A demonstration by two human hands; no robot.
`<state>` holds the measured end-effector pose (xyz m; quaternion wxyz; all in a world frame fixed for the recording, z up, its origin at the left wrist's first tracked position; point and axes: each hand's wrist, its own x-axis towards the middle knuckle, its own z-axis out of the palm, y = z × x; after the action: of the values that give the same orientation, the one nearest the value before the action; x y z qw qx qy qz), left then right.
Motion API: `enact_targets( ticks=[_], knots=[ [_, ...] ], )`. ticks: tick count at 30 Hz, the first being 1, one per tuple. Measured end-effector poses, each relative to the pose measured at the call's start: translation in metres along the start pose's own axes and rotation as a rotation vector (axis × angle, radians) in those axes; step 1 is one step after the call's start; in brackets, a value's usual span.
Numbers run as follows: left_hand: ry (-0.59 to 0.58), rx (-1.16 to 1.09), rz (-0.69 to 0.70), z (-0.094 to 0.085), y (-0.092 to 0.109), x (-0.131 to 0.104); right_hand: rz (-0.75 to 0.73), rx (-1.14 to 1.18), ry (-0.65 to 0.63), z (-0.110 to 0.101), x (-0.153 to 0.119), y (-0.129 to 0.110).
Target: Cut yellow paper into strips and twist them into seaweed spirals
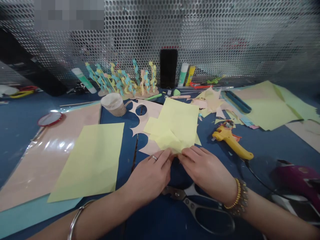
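Note:
My left hand (152, 173) is closed at the near edge of a small yellow paper piece (168, 140), its fingertips pinching the paper. Close beside it, my right hand (206, 170) pinches the same edge, and the two sets of fingertips almost meet. Under the piece lies a larger yellow paper sheet (180, 116). Beneath that is a pink paper scrap (152, 108) with round cut-outs. A pair of scissors (190, 200) rests on the table just below my hands, partly covered by my right hand.
A yellow glue gun (232, 143) with a cord lies at right. Paper sheets (92, 160) are at left, beside a paper cup (113, 104). Behind stand twisted paper decorations (122, 80), a phone (168, 68) and glue sticks (183, 75). A box cutter (237, 101) lies near paper scraps (211, 100).

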<state>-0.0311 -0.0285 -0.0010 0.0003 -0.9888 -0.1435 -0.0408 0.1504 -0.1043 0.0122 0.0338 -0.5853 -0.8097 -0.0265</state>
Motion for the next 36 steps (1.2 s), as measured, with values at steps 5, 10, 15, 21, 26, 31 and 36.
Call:
enact_targets(
  ticks=[5, 10, 15, 21, 26, 31, 36],
  knots=[
    [0.039, 0.019, -0.024, -0.003, -0.0002, 0.0016, -0.057, -0.069, 0.029, -0.0001, -0.0018, -0.0037],
    [0.165, 0.084, 0.045, -0.0057, 0.0004, -0.0009, -0.067, -0.08, 0.035, 0.0009, -0.0021, -0.0049],
    [0.167, 0.08, 0.112, -0.0038, -0.0004, -0.0021, -0.077, -0.076, 0.024, 0.0027, -0.002, -0.0051],
    [0.177, 0.076, 0.094, -0.0047, 0.0, -0.0004, -0.056, -0.058, 0.025, 0.0008, -0.0002, -0.0044],
    [0.182, 0.1, 0.088, -0.0057, 0.0013, -0.0012, -0.083, -0.044, 0.053, -0.0006, 0.0, -0.0039],
    [0.172, 0.086, 0.083, -0.0065, 0.0014, -0.0002, -0.094, -0.009, 0.035, 0.0012, -0.0012, -0.0049],
    [0.153, 0.065, 0.065, -0.0054, 0.0008, 0.0001, -0.071, 0.014, 0.01, 0.0022, -0.0005, -0.0041]
  ],
)
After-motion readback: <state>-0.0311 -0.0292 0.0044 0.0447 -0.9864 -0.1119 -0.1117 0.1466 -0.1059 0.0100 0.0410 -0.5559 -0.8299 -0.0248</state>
